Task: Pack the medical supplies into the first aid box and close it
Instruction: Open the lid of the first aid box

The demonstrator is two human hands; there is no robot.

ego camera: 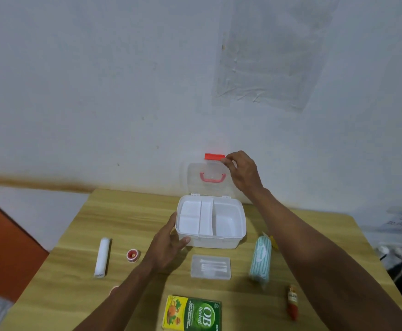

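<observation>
Right fingers: the right hand (242,172) pinches the top edge of the clear lid (207,177), fingertips just beside its red latch (214,156).
Left fingers: the left hand (169,242) is spread and pressed against the near-left corner of the first aid box (219,242), thumb on its front wall.
Box: white, open on the wooden table (128,218), lid upright, pink handle (212,177) showing through; compartments hold nothing.
Left of box: white bandage roll (103,257), red tape roll (132,255).
In front: clear swab case (211,267), green OB herbal carton (192,314).
Right: striped pack (261,259), small red bottle (293,303).
</observation>
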